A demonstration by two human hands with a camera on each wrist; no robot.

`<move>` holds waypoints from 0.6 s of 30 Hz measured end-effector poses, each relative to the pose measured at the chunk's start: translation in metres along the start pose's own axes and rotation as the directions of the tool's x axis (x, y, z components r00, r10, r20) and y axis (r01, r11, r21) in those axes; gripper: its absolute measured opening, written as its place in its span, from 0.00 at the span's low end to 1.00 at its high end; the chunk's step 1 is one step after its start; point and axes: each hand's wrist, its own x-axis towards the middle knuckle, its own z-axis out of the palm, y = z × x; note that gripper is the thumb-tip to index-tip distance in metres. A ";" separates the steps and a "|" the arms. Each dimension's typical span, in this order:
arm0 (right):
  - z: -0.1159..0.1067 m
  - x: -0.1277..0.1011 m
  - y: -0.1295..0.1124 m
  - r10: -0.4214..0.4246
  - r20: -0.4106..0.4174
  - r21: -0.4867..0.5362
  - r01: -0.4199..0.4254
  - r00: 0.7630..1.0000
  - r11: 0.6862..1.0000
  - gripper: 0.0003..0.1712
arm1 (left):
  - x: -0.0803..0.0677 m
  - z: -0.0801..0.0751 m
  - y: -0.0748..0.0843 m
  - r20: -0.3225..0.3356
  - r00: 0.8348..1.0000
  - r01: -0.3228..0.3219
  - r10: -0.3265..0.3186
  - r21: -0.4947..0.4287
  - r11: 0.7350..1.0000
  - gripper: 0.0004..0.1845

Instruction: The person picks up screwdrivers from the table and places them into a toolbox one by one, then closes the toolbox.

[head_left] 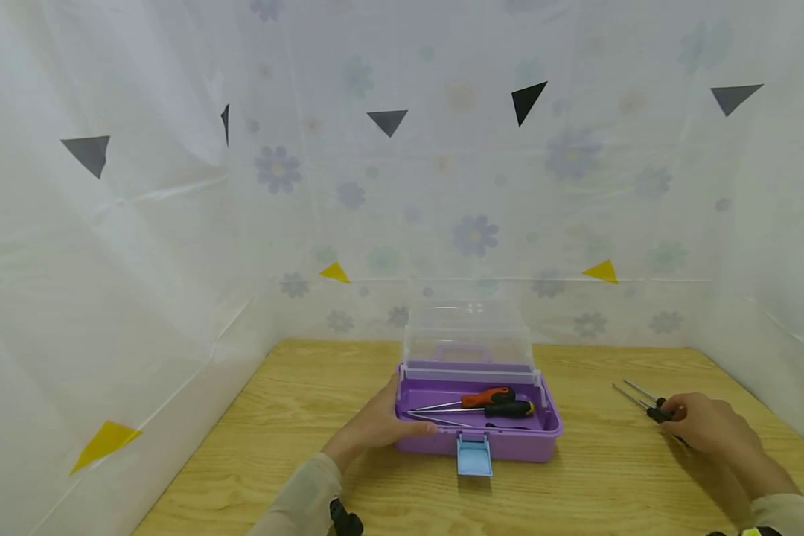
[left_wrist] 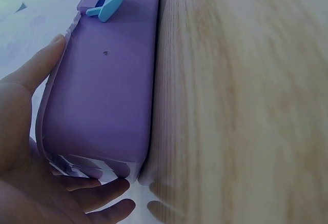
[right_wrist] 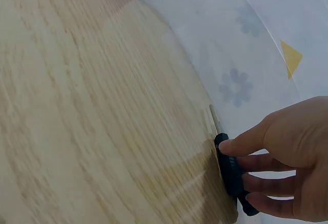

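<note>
A purple toolbox (head_left: 509,445) stands mid-table with its clear lid (head_left: 467,339) raised. Inside lie an orange-handled screwdriver (head_left: 485,397) and a black-and-yellow one (head_left: 509,409). My left hand (head_left: 378,424) rests flat against the box's left end, thumb along the front rim. In the left wrist view the palm (left_wrist: 18,147) lies on the purple wall (left_wrist: 102,96) with the fingers straight. To the right, my right hand (head_left: 703,426) pinches the black handle (right_wrist: 233,175) of a screwdriver lying on the table. Its shaft (head_left: 633,394) points away to the left beside a second one.
The wooden table (head_left: 295,447) is walled on three sides by white flowered sheeting (head_left: 174,260). A light blue latch (head_left: 473,455) hangs open at the box's front. Bare wood lies between the box and the right hand.
</note>
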 end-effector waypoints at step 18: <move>0.006 0.004 -0.003 0.015 -0.036 -0.095 -0.018 0.999 0.995 0.23 | 0.001 -0.001 -0.002 0.005 1.000 -0.006 0.006 0.010 1.000 0.64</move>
